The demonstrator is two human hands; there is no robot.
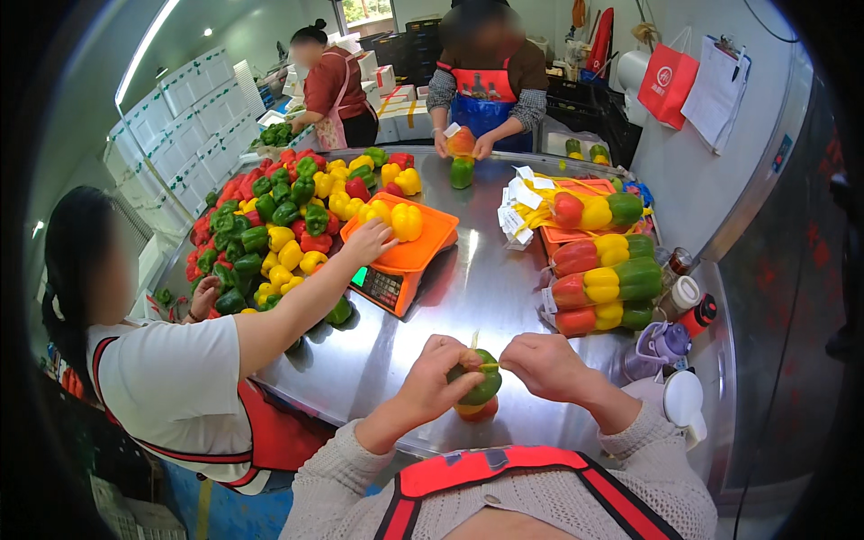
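Observation:
In front of me stands a bundle of peppers, with a green pepper (486, 385) on top and an orange-red pepper (477, 411) below it. A thin yellow strip (489, 365) crosses the top of the green pepper. My left hand (434, 378) is closed at the bundle's left side, its fingers pinched by the strip and against the green pepper. A pale tip sticks up beside those fingers. My right hand (551, 366) is closed to the right of the bundle, pinching the strip's other end. What lies inside the left fingers is partly hidden.
Several finished pepper bundles (603, 282) lie at right, near yellow strips with white tags (531, 202). Bottles (670, 342) and a white jug (684, 396) line the right edge. At left, a co-worker's hand (371, 241) touches yellow peppers on an orange scale (396, 288) beside a pepper pile (261, 225).

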